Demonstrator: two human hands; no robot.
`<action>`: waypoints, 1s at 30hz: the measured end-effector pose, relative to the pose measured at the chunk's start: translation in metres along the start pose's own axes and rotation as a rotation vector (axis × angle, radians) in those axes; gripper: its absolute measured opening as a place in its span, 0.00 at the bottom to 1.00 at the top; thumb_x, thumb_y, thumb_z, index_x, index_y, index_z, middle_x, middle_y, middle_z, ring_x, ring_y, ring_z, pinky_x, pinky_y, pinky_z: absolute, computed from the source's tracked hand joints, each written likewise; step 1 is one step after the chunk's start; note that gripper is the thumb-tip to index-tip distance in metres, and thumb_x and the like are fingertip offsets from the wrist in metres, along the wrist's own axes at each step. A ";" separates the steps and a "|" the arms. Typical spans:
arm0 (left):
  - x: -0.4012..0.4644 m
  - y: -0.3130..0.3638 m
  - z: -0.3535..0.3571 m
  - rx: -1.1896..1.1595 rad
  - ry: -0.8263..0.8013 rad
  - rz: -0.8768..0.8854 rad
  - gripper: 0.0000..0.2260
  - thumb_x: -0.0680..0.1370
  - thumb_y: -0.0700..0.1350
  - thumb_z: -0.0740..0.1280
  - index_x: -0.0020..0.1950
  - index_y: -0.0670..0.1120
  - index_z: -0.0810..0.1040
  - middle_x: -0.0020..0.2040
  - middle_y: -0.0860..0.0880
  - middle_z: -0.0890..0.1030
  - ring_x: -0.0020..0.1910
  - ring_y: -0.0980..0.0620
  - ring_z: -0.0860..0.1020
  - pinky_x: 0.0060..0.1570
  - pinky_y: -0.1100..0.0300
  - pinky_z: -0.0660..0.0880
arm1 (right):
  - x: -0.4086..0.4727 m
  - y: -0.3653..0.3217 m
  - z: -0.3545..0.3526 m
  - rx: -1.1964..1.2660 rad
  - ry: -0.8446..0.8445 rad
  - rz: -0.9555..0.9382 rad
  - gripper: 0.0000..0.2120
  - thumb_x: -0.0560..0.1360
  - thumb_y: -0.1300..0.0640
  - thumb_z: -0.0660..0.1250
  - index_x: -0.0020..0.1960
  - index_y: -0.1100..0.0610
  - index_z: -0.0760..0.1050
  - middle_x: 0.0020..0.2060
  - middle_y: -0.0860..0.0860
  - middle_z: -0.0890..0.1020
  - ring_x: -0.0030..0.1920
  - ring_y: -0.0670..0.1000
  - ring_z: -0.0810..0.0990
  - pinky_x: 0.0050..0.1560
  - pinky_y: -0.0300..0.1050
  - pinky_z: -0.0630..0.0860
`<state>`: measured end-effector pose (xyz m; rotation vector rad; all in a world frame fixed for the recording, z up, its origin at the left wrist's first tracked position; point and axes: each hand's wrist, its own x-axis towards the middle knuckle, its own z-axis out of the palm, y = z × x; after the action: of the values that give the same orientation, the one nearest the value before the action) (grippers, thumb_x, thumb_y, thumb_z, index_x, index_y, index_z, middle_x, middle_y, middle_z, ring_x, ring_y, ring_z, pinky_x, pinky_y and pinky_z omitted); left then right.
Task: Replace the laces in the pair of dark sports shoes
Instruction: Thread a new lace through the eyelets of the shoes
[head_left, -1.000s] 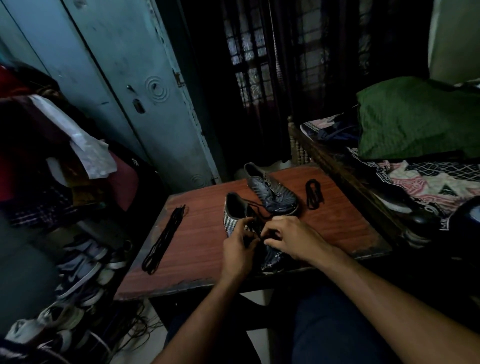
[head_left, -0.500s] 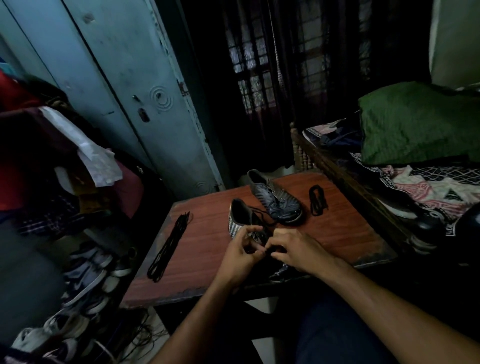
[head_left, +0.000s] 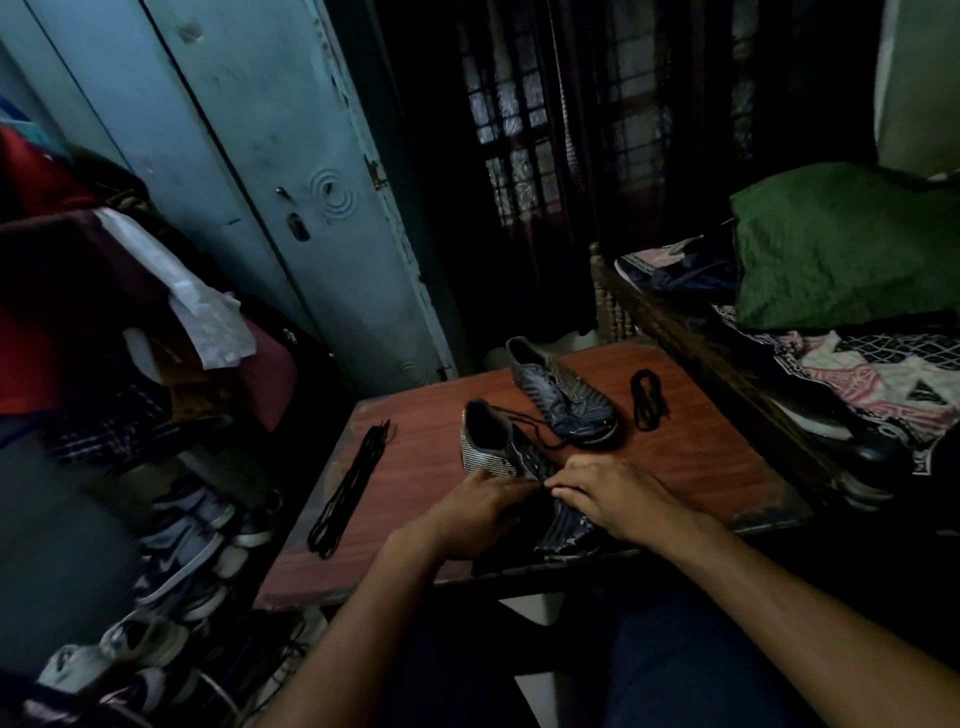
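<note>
Head view, lower centre of frame: left hand (head_left: 480, 512) and right hand (head_left: 610, 493) meet over the near dark striped sports shoe (head_left: 511, 467) on the reddish wooden surface (head_left: 701, 457), fingertips pinching its thin black lace (head_left: 530, 431). Second dark shoe (head_left: 563, 397) lies just behind; coiled black lace (head_left: 647, 400) to its right, long black lace bundle (head_left: 348, 488) at centre-left.

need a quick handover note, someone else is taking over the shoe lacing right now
Left hand: on the near shoe, fingers curled at its eyelets; its grip is too dark to read.
Right hand: on the same shoe, fingertips pinching at the lace mid-shoe.
Far shoe lies further back on the table.
Long lace bundle at the table's left; short lace bundle right of the far shoe.
Done: none finished that I can see.
Left: finish the near shoe, then the far one.
</note>
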<state>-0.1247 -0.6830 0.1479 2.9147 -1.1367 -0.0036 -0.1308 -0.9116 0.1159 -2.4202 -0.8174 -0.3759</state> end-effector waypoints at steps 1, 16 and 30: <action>0.003 -0.002 -0.004 0.002 -0.012 0.009 0.22 0.79 0.41 0.65 0.74 0.42 0.74 0.70 0.41 0.76 0.67 0.41 0.74 0.64 0.53 0.64 | -0.001 -0.002 0.000 0.010 0.016 -0.016 0.10 0.80 0.51 0.68 0.58 0.51 0.83 0.51 0.46 0.82 0.51 0.47 0.81 0.49 0.42 0.75; -0.018 -0.002 0.015 -0.232 0.296 -0.108 0.14 0.78 0.45 0.72 0.61 0.42 0.78 0.62 0.48 0.74 0.59 0.51 0.74 0.58 0.60 0.71 | 0.008 -0.019 -0.002 0.164 0.106 -0.028 0.07 0.76 0.55 0.72 0.50 0.46 0.75 0.43 0.41 0.80 0.42 0.39 0.78 0.44 0.47 0.78; -0.003 0.019 0.002 -0.192 0.283 0.068 0.09 0.76 0.40 0.72 0.54 0.37 0.80 0.53 0.45 0.72 0.52 0.51 0.70 0.53 0.58 0.69 | 0.000 -0.012 -0.006 0.133 0.113 -0.032 0.06 0.70 0.59 0.71 0.44 0.49 0.80 0.42 0.43 0.80 0.44 0.42 0.79 0.46 0.49 0.78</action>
<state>-0.1397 -0.6949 0.1456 2.6041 -1.1169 0.2750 -0.1385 -0.9067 0.1260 -2.2443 -0.8061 -0.4517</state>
